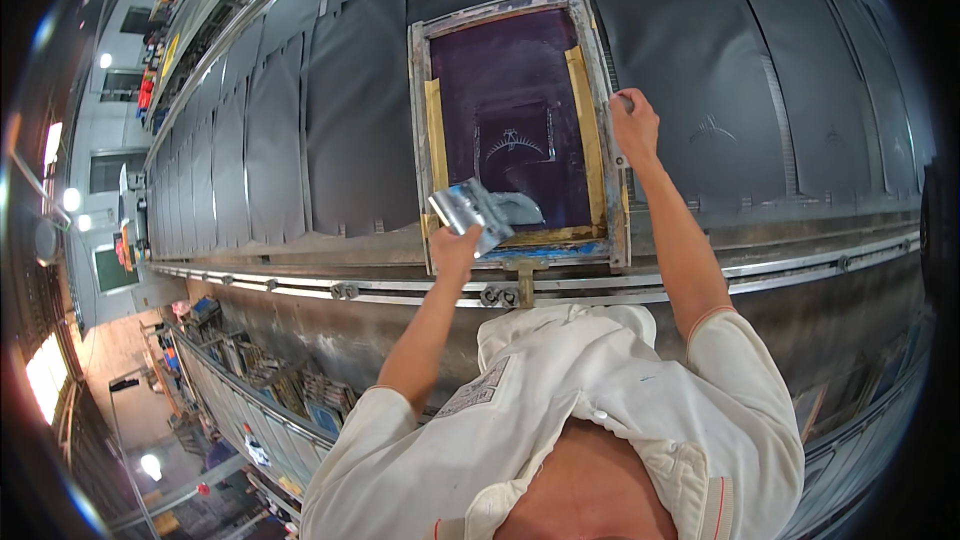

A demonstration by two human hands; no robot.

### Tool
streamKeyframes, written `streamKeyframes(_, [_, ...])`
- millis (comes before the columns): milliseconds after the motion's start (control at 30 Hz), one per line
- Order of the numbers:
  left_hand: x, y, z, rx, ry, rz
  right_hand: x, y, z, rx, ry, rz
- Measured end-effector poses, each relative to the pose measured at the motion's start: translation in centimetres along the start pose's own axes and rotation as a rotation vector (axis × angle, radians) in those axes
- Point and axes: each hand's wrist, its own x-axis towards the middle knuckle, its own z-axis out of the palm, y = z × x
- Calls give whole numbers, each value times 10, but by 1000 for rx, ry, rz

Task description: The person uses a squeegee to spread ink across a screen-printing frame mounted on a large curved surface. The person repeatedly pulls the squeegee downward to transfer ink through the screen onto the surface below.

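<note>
Screen-printing frame, upright rectangle in shape with worn rails and dark purple mesh, lies on black sheets that cover a long worktop, directly in front of a person seen from above. Yellow tape strips line the mesh's inner edges, and a blue smear marks the near end of the frame. A pale, fan-like arc design shows in the lower middle of the mesh.

The person's left hand grips a wide, flat metal scraper, tilted over the frame's near left corner; pale grey paste sits on the mesh just beside the blade. The right hand, fingers curled, is at the outer edge of the right rail; whether it grips the rail cannot be told.

On a sheet to the right is a faint, similar arc. Metal rails run along the near edge, before the person's white shirt.
</note>
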Motion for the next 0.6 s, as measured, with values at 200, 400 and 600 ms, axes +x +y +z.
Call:
streamKeyframes(200, [52, 82, -1, 548, -282, 709, -12, 17, 32, -129, 75, -81])
streamKeyframes(400, [49, 100, -26, 546, -338, 1398, -36, -31, 15, -156, 74, -46])
streamKeyframes(600, [7, 87, -67, 640, -425, 1231, -66, -57, -8, -202, 76, -23])
